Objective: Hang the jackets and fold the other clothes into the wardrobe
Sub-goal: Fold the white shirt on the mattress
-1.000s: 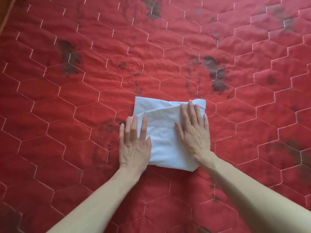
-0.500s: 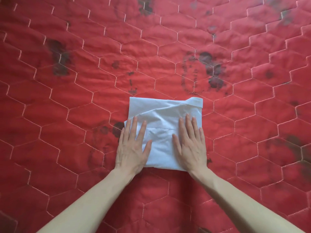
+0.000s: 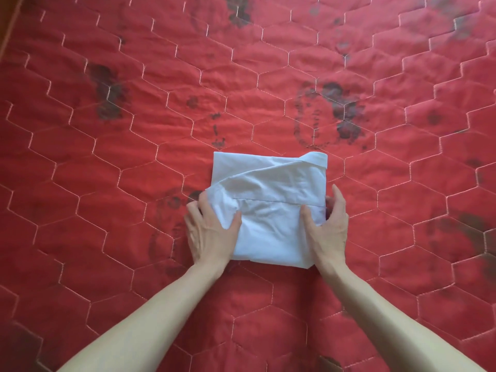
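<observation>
A pale blue shirt (image 3: pixel 271 194), folded into a compact square, lies on a red quilted bedspread (image 3: pixel 134 130) in the middle of the head view. My left hand (image 3: pixel 209 232) grips the shirt's left edge, thumb on top and fingers tucked under the side. On the shirt's right edge my right hand (image 3: pixel 326 226) holds it the same way, its thumb pressed onto the cloth. A folded cuff or collar sticks up at the far right corner of the shirt.
The bedspread has a hexagon stitch pattern and several dark stains. A strip of wooden frame (image 3: pixel 6 28) shows at the top left corner. No wardrobe or other clothes are in view.
Both hands slid outward from lying flat on top of the shirt to gripping its left and right edges. The shirt stays in place.
</observation>
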{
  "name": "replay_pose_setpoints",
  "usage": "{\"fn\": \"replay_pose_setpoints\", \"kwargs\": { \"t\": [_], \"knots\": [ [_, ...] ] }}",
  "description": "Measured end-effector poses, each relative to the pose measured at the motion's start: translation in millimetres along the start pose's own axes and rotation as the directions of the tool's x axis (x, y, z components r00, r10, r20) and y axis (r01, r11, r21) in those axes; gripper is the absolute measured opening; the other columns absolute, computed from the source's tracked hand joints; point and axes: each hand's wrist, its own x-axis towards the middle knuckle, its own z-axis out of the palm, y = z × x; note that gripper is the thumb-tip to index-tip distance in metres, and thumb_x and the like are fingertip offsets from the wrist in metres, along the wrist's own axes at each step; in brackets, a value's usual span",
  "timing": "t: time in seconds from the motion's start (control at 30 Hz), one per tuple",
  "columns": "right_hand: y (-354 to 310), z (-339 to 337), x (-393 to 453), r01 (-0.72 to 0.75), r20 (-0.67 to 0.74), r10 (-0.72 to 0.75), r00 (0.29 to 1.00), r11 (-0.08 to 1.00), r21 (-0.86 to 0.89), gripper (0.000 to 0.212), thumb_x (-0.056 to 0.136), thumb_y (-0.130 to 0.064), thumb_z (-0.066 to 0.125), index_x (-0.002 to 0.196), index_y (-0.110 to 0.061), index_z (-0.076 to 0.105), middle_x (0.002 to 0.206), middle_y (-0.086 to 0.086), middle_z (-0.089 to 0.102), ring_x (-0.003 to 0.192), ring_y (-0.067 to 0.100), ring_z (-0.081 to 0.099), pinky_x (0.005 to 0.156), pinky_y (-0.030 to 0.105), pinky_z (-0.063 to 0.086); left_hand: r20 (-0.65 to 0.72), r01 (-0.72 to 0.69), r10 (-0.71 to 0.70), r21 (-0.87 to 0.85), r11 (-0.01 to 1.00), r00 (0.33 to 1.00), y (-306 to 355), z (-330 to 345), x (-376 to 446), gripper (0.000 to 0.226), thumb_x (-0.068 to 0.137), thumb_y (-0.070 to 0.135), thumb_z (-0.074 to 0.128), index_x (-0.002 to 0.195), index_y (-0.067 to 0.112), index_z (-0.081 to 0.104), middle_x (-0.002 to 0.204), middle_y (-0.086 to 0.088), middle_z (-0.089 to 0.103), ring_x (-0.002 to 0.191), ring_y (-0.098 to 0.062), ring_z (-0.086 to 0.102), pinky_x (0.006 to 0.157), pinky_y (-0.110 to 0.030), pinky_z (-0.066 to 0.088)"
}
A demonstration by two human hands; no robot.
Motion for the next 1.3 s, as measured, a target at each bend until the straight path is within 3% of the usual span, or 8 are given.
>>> {"fn": "replay_pose_setpoints", "kwargs": {
  "t": [0.1, 0.23, 0.4, 0.53, 0.67, 1.03, 1.2, 1.3],
  "knots": [
    [-4.1, -13.1, 4.1, -0.144, 0.086, 0.135, 0.987, 0.984, 0.107, 0.058, 0.088, -0.041, 0.077, 0.14, -0.036, 0.053, 0.11, -0.017, 0.069, 0.098, -0.004, 0.065, 0.091, 0.032, 0.053, 0.054, 0.123, -0.122, -0.032, 0.992, 0.991, 10.3, -6.1, 6.1, 0.071, 0.085, 0.058, 0.072, 0.131, 0.013, 0.042, 0.126, -0.01, 0.045, 0.113, -0.043, 0.057, 0.086, -0.049, 0.046],
    [-4.5, -20.9, 11.7, -0.296, 0.288, 0.227, 0.93, 0.928, 0.227, 0.027, 0.086, -0.034, 0.083, 0.105, -0.019, 0.073, 0.093, -0.004, 0.081, 0.088, 0.019, 0.078, 0.065, 0.028, 0.061, 0.204, 0.267, -0.235, -0.142, 0.953, 0.95, 12.5, -19.6, 24.4, 0.063, 0.083, 0.059, 0.073, 0.12, 0.015, 0.048, 0.115, -0.005, 0.062, 0.109, -0.037, 0.063, 0.084, -0.041, 0.048],
    [-0.2, -26.4, 7.5, -0.433, 0.463, 0.281, 0.841, 0.861, 0.265, 0.025, 0.091, -0.021, 0.077, 0.114, -0.01, 0.075, 0.103, 0.007, 0.081, 0.096, 0.027, 0.079, 0.085, 0.046, 0.064, 0.394, 0.299, -0.187, -0.246, 0.922, 0.9, 13.0, -35.9, 15.9, 0.066, 0.065, 0.061, 0.074, 0.108, 0.01, 0.071, 0.108, -0.006, 0.074, 0.105, -0.03, 0.071, 0.091, -0.048, 0.059],
    [-3.6, -40.6, -4.6, -0.479, 0.493, 0.295, 0.818, 0.824, 0.302, 0.025, 0.092, -0.017, 0.075, 0.116, -0.013, 0.071, 0.102, 0.007, 0.081, 0.089, 0.025, 0.08, 0.065, 0.035, 0.063, 0.439, 0.311, -0.14, -0.347, 0.885, 0.887, 9.0, -41.4, -1.3, 0.053, 0.071, 0.047, 0.078, 0.104, 0.005, 0.073, 0.106, -0.011, 0.076, 0.099, -0.03, 0.074, 0.086, -0.05, 0.062],
    [-13.5, -64.7, -16.8, -0.471, 0.511, 0.276, 0.814, 0.829, 0.301, 0.028, 0.089, -0.017, 0.077, 0.116, -0.012, 0.071, 0.103, 0.008, 0.081, 0.092, 0.028, 0.079, 0.071, 0.038, 0.064, 0.472, 0.278, -0.011, -0.5, 0.82, 0.882, 8.7, -57.9, -19.1, 0.017, 0.09, 0.021, 0.077, 0.104, 0.012, 0.076, 0.102, -0.005, 0.08, 0.094, -0.023, 0.077, 0.081, -0.042, 0.064],
    [-169.9, -215.9, -64.0, -0.327, 0.55, 0.082, 0.831, 0.872, 0.364, 0.031, 0.091, -0.022, 0.075, 0.12, -0.014, 0.069, 0.113, 0.015, 0.078, 0.098, 0.032, 0.078, 0.072, 0.04, 0.063, 0.755, 0.684, -0.002, -0.593, 0.426, 0.656, 100.0, -224.8, -93.3, 0.033, 0.09, 0.026, 0.073, 0.118, 0.008, 0.076, 0.114, -0.017, 0.077, 0.103, -0.035, 0.076, 0.095, -0.048, 0.06],
    [-285.3, -303.4, -108.2, -0.234, 0.559, -0.047, 0.828, 0.877, 0.419, 0.028, 0.079, -0.036, 0.081, 0.104, -0.024, 0.077, 0.112, 0.015, 0.078, 0.097, 0.032, 0.077, 0.07, 0.041, 0.063, 0.727, 0.665, 0.101, -0.667, 0.335, 0.679, 154.2, -344.7, -140.5, 0.03, 0.095, 0.026, 0.063, 0.111, 0.009, 0.082, 0.118, -0.019, 0.076, 0.1, -0.035, 0.076, 0.077, -0.041, 0.064],
    [-346.6, -357.1, -138.6, -0.165, 0.57, -0.137, 0.81, 0.879, 0.446, 0.024, 0.085, -0.037, 0.077, 0.107, -0.026, 0.076, 0.117, 0.012, 0.077, 0.099, 0.028, 0.077, 0.069, 0.037, 0.062, 0.656, 0.597, 0.155, -0.744, 0.302, 0.739, 183.7, -419.2, -180.1, 0.034, 0.1, 0.026, 0.058, 0.118, 0.004, 0.077, 0.123, -0.021, 0.073, 0.11, -0.037, 0.073, 0.092, -0.047, 0.061]
  ]
}}
